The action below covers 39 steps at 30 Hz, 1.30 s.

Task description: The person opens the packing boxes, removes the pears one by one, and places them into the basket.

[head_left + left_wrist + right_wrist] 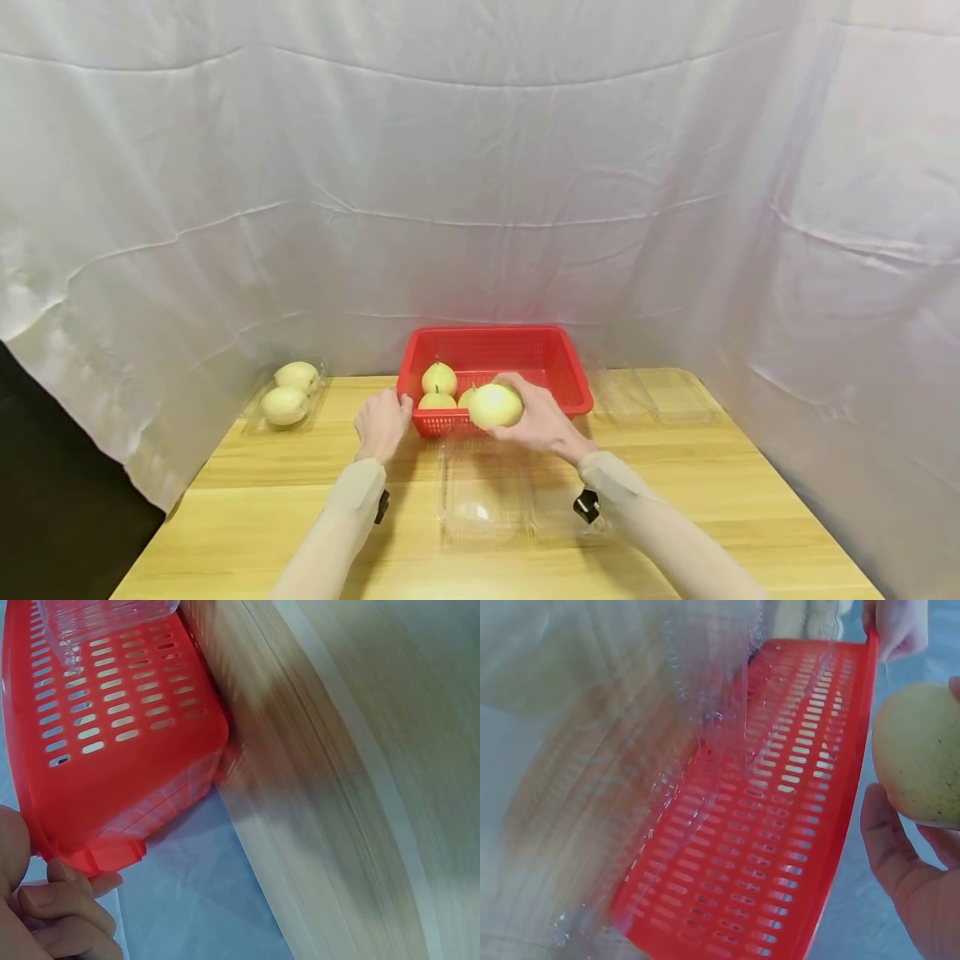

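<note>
My right hand (546,423) grips a pale yellow pear (497,406) above the front rim of a red plastic basket (576,377). In the right wrist view, the thumb and fingers curl round the speckled pear (921,754), just outside the slotted basket wall. My left hand (381,425) holds the basket's left end; the left wrist view has its thumb and curled fingers pinching the rim. Inside the basket, several pears (438,378) lie toward the left. Directly in front of it, a clear plastic clamshell box (480,504) lies opened out on the wooden table, partly below the right wrist.
At the table's far left, another clear box (257,423) holds two pears (286,406). To the basket's right lies an opened clear box (678,395). A pale grey curtain (495,167) hangs behind and along both sides of the wooden table (255,525).
</note>
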Motion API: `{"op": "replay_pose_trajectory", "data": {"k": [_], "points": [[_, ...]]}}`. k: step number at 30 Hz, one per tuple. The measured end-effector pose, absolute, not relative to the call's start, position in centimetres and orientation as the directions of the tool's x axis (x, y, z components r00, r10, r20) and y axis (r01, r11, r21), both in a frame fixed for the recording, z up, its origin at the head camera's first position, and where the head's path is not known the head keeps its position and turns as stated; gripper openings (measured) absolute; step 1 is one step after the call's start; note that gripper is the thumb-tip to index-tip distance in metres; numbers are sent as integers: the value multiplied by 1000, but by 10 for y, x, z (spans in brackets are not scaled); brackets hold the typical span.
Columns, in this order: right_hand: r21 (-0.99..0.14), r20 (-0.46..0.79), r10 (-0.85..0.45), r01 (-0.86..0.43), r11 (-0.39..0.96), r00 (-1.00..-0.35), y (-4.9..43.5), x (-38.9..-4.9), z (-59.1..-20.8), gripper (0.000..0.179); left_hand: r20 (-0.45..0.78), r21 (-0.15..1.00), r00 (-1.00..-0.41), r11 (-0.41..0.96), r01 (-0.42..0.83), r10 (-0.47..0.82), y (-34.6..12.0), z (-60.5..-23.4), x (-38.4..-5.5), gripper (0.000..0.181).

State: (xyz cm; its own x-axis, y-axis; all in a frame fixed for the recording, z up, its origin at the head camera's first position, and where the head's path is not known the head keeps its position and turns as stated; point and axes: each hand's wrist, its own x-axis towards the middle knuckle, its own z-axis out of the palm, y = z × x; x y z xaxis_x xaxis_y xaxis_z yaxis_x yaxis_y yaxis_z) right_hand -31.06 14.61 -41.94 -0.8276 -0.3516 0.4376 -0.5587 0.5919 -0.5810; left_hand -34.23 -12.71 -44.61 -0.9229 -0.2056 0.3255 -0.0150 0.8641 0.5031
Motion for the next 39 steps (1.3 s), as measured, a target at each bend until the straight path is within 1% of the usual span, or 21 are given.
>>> {"op": "replay_pose_trajectory", "data": {"k": [3,9,17,24,39], "points": [[-621,445,-268,-510,595,-855,147,-315,-420,64,331,509,-921,861,-9,-206,-127,-446,-342,32],[-682,437,-139,-429,592,-888,147,-325,-420,61,346,509,-915,861,0,-205,-126,-445,-342,32],[-698,430,-14,-342,629,-903,148,-341,-425,64,352,508,-914,862,5,-202,-127,-445,-343,35],[-657,372,24,-245,713,-928,150,-351,-432,70,335,509,-921,861,-1,-199,-126,-445,-342,33],[-556,241,54,-92,826,-969,144,-360,-434,69,349,502,-915,865,1,-202,-127,-445,-341,31]]}}
